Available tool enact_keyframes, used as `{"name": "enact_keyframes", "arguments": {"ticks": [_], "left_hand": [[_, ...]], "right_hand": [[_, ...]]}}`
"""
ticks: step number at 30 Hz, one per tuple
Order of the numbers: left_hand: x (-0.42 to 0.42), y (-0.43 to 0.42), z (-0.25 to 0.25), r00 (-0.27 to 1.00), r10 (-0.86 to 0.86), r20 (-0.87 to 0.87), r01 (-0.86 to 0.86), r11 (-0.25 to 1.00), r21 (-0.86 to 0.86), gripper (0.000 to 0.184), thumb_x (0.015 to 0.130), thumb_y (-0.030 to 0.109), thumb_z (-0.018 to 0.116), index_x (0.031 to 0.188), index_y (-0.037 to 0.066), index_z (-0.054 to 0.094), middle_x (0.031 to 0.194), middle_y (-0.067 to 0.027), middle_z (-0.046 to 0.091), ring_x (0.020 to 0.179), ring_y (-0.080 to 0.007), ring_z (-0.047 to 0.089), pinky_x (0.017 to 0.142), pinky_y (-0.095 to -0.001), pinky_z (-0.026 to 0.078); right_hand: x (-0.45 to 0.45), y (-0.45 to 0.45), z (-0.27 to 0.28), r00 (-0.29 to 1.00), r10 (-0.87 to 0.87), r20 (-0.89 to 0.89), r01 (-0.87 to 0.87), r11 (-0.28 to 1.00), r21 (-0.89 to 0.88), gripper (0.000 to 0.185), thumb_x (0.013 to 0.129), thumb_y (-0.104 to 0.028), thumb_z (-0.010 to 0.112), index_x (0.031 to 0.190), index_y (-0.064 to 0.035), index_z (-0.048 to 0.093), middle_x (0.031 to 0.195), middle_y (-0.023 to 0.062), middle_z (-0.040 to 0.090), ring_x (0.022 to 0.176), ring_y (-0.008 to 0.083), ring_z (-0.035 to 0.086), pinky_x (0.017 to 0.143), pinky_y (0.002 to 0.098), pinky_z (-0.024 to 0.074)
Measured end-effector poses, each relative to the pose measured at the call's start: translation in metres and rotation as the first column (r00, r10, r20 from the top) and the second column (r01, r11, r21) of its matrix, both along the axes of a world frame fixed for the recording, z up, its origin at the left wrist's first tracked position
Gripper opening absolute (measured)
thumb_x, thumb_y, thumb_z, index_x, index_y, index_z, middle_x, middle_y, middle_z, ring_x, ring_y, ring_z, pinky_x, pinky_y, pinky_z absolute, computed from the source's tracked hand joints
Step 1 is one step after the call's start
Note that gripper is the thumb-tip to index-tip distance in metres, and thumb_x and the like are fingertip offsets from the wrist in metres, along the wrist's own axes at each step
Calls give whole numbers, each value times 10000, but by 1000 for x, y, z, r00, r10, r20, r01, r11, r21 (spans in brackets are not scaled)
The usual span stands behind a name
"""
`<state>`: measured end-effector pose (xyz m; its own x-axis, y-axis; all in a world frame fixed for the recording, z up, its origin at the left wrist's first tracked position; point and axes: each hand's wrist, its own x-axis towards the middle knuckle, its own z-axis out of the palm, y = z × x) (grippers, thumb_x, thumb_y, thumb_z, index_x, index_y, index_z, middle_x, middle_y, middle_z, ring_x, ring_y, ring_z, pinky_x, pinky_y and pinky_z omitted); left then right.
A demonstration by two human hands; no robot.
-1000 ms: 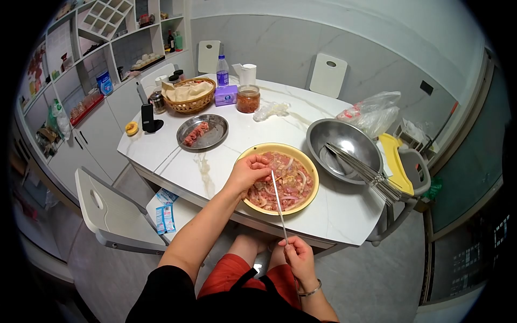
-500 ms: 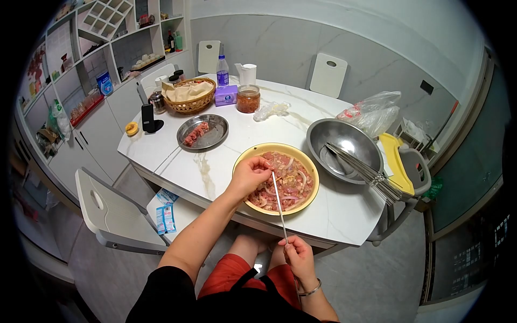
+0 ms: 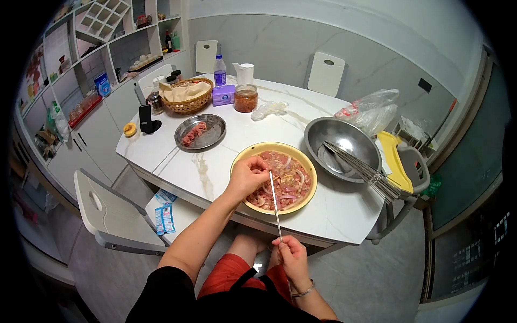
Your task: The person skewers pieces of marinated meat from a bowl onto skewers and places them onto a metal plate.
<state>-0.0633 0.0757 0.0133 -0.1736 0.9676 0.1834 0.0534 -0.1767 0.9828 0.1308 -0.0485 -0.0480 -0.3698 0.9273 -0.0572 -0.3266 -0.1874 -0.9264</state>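
Over the yellow-rimmed bowl (image 3: 237, 202), my left hand (image 3: 249, 178) is closed in a pinch on what looks like a small piece of meat, mostly hidden by the fingers. The bowl holds raw meat pieces mixed with onion strips (image 3: 288, 185). My right hand (image 3: 292, 258) grips a flat metal skewer (image 3: 275, 202) below the table edge. The skewer slants up across the bowl, its upper end at my left fingertips. Left of the bowl, a round metal plate (image 3: 214, 134) carries a skewer loaded with meat (image 3: 194, 134).
A large steel bowl (image 3: 323, 132) stands on the right with several bare skewers (image 3: 366, 172) across its rim. Farther back are a jar (image 3: 245, 99), crumpled plastic (image 3: 269, 110), a purple tissue box (image 3: 223, 96) and a lined basket (image 3: 188, 105). White chairs (image 3: 97, 202) surround the table.
The view has shifted slightly. My right hand has come a little up and left with the skewer. My left hand keeps its pinch at the skewer's upper end.
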Motion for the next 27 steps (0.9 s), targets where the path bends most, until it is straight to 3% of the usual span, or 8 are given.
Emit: {"name": "enact_keyframes", "arguments": {"ticks": [11, 14, 16, 17, 22, 25, 27], "left_hand": [[-4, 5, -4, 994, 19, -106, -11, 997, 73, 54, 705, 12, 608, 746, 6, 573, 641, 20, 538, 540, -21, 455, 496, -165, 378], [-6, 7, -7, 994, -40, -99, 47, 996, 70, 49, 713, 12, 602, 752, 5, 571, 647, 14, 542, 542, -29, 469, 494, -168, 387], [-5, 8, -8, 992, -75, -102, 82, 994, 70, 48, 719, 8, 596, 758, 3, 568, 652, 7, 547, 546, -36, 485, 494, -172, 398], [-5, 8, -8, 993, -115, -31, 117, 992, 49, 51, 724, 1, 590, 767, -1, 564, 659, -3, 552, 558, -45, 507, 502, -181, 418], [-6, 7, -3, 973, -214, 91, 215, 977, -4, 56, 741, -14, 570, 793, -12, 548, 681, -32, 568, 594, -71, 558, 529, -210, 464], [-4, 6, -2, 970, -235, 66, 237, 971, -17, 55, 725, -10, 583, 772, -13, 555, 684, -34, 573, 588, -71, 558, 530, -211, 464], [-1, 5, -8, 942, -209, -263, 234, 970, 64, 53, 700, -8, 599, 743, -7, 568, 687, -28, 580, 604, -67, 557, 538, -213, 461]], "right_hand": [[-2, 8, 4, 995, 46, -88, -49, 998, -31, 138, 894, -59, 413, 899, 8, 534, 541, -47, 363, 424, 21, 271, 387, 175, 205], [4, 9, 2, 997, 45, -57, -47, 998, -31, 136, 890, -57, 418, 889, 5, 539, 542, -48, 365, 425, 20, 271, 388, 173, 206], [4, 10, -2, 988, -41, 146, 17, 986, 165, 135, 888, -57, 421, 883, 4, 542, 542, -47, 366, 426, 19, 271, 389, 171, 207], [4, 10, -3, 988, -42, 147, 18, 986, 163, 135, 888, -57, 421, 883, 4, 542, 542, -47, 366, 426, 19, 271, 389, 171, 207], [5, 12, -1, 986, 70, -151, -83, 993, -84, 140, 892, -71, 418, 891, 2, 539, 539, -45, 359, 417, 21, 260, 384, 175, 205], [0, 12, 2, 991, 38, -127, -48, 996, -77, 143, 895, -76, 417, 897, 2, 537, 535, -44, 355, 412, 20, 255, 378, 175, 200], [-2, 16, 10, 991, 17, -130, -27, 997, -77, 139, 893, -67, 422, 902, 3, 542, 544, -52, 358, 428, 16, 262, 386, 171, 201]]}}
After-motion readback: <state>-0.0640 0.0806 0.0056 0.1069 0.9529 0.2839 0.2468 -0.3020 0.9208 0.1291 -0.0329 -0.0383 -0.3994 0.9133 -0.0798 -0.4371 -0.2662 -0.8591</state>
